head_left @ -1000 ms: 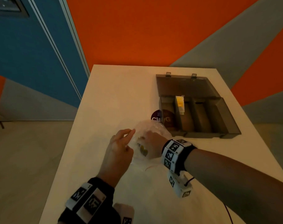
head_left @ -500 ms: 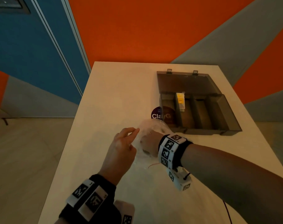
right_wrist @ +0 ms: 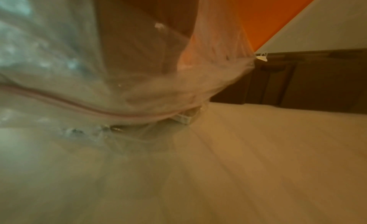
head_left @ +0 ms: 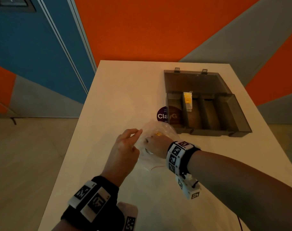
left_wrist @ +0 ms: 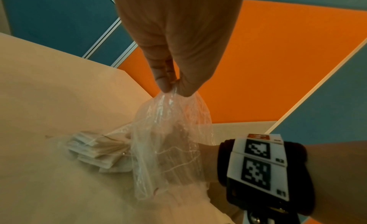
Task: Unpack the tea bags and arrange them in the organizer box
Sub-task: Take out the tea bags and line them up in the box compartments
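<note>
A clear plastic bag (head_left: 158, 129) lies on the white table (head_left: 125, 90) just in front of the organizer box (head_left: 238, 120). My left hand (head_left: 139, 132) pinches the bag's top edge and holds it up, as the left wrist view shows (left_wrist: 172, 87). My right hand (head_left: 156, 145) is inside the bag (left_wrist: 168, 133), reaching toward a stack of white tea bags (left_wrist: 93, 149). Its fingers are veiled by plastic, and a yellow tag (head_left: 158, 134) shows near them. One tea bag with a yellow label (head_left: 187, 100) stands in the box's second compartment from the left.
The grey box's lid (head_left: 193, 82) lies open flat toward the wall. A purple round sticker (head_left: 162, 115) sits on the table, partly under the box's left end. In the right wrist view, plastic (right_wrist: 99, 70) fills the left half and the box (right_wrist: 317, 81) is at the right.
Both hands have stayed at the bag. My right hand has shifted slightly inside it, and the yellow tag now shows farther up, beyond the knuckles.
</note>
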{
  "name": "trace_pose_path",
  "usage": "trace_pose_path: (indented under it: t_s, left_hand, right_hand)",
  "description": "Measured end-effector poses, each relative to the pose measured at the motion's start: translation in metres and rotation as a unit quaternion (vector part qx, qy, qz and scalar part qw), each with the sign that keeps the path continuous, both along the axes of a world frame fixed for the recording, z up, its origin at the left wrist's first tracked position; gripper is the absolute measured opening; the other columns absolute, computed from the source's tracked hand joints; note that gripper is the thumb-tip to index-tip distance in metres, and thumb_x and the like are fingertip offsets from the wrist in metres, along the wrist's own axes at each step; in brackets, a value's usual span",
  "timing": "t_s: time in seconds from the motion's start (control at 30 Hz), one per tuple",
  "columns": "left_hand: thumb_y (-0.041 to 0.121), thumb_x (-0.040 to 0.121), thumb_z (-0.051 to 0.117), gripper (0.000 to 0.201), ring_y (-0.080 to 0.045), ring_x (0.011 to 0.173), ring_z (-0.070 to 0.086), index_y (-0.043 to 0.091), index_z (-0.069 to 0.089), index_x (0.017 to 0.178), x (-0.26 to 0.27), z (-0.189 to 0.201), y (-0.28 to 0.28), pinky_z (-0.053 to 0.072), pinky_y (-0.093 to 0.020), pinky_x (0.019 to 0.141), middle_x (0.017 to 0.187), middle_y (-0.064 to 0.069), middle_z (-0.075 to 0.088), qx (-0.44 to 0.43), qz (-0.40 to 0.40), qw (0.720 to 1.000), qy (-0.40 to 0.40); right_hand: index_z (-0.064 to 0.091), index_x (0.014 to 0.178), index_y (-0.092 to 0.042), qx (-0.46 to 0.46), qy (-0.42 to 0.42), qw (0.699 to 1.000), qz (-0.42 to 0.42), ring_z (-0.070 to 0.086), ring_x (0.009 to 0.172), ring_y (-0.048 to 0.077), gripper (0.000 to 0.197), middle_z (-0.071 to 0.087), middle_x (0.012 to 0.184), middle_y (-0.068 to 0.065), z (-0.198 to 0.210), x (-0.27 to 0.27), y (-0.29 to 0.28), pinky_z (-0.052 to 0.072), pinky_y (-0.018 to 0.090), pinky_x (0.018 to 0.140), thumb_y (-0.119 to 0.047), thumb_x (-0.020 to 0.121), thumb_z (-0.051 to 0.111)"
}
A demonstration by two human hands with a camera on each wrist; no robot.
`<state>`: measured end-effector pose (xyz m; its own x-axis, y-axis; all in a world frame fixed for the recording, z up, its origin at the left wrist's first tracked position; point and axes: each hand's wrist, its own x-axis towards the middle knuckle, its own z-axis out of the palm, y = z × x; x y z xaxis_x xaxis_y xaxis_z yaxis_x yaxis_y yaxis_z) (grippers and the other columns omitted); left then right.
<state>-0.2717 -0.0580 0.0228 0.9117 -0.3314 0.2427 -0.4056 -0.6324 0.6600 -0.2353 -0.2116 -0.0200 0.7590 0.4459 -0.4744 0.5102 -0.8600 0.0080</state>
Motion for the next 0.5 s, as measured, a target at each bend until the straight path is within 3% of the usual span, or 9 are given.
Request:
trace_pose_path:
  t_s: [0.07,0.13,0.17,0.27,0.37,0.43,0.5]
  left_hand:
    - [-0.023,0.064,0.05,0.059,-0.031,0.092,0.061,0.0,0.059,0.117,0.0,0.0,0.0,0.049,-0.028,0.073,0.114,-0.016,0.06,0.0,0.003,1.0,-0.005]
    - [-0.024,0.061,0.05,0.059,-0.034,0.087,0.062,-0.001,0.06,0.114,0.002,-0.001,0.001,0.047,-0.027,0.069,0.112,-0.018,0.061,0.002,0.01,1.0,0.0]
    - [-0.024,0.061,0.05,0.058,-0.035,0.084,0.062,-0.002,0.06,0.114,0.004,-0.001,0.002,0.046,-0.027,0.068,0.111,-0.02,0.062,0.004,0.009,1.0,0.005]
    - [-0.024,0.062,0.051,0.058,-0.036,0.082,0.061,-0.004,0.06,0.115,0.007,-0.002,0.005,0.047,-0.028,0.069,0.111,-0.021,0.061,0.005,0.019,1.0,0.008]
    - [-0.022,0.066,0.051,0.057,-0.035,0.088,0.06,-0.002,0.058,0.118,0.008,0.0,0.005,0.048,-0.03,0.073,0.117,-0.018,0.058,-0.002,0.04,0.999,0.024]
    - [-0.021,0.068,0.05,0.057,-0.033,0.091,0.059,0.0,0.056,0.121,0.008,0.001,0.004,0.047,-0.029,0.075,0.12,-0.017,0.057,-0.002,0.042,0.999,0.031]
    - [-0.02,0.069,0.05,0.057,-0.032,0.093,0.058,0.001,0.056,0.121,0.008,0.001,0.002,0.046,-0.028,0.075,0.121,-0.016,0.056,0.003,0.038,0.999,0.029]
  right_hand:
    - [0.048,0.127,-0.002,0.023,-0.027,0.999,0.007,0.051,0.118,0.035,0.038,0.052,0.131,0.02,0.001,-0.003,0.001,0.038,0.045,0.102,-0.02,0.093,0.047]
    - [0.063,0.11,-0.007,0.041,-0.096,0.994,0.042,0.064,0.1,0.031,0.037,0.067,0.111,0.014,0.011,-0.007,-0.001,0.048,0.044,0.091,-0.027,0.079,0.068]
    - [0.065,0.106,-0.008,0.059,-0.107,0.991,0.054,0.064,0.099,0.032,0.035,0.068,0.109,0.014,0.015,-0.008,0.0,0.048,0.045,0.091,-0.028,0.077,0.069]
    - [0.06,0.11,-0.006,0.18,-0.078,0.98,0.033,0.05,0.115,0.03,0.03,0.059,0.122,0.015,0.03,-0.008,-0.002,0.033,0.044,0.104,-0.022,0.086,0.054]
    - [0.055,0.116,-0.007,0.275,-0.029,0.956,-0.094,0.052,0.111,0.025,0.034,0.058,0.119,0.012,0.033,-0.001,-0.008,0.038,0.037,0.101,-0.02,0.084,0.056]
    - [0.045,0.127,-0.006,0.236,0.01,0.963,-0.129,0.047,0.118,0.027,0.043,0.05,0.128,0.013,0.031,0.003,-0.014,0.036,0.034,0.1,-0.01,0.086,0.054]
    - [0.034,0.135,-0.006,0.171,0.027,0.979,-0.107,0.039,0.128,0.027,0.047,0.039,0.141,0.012,0.027,0.005,-0.018,0.031,0.033,0.105,-0.006,0.09,0.046]
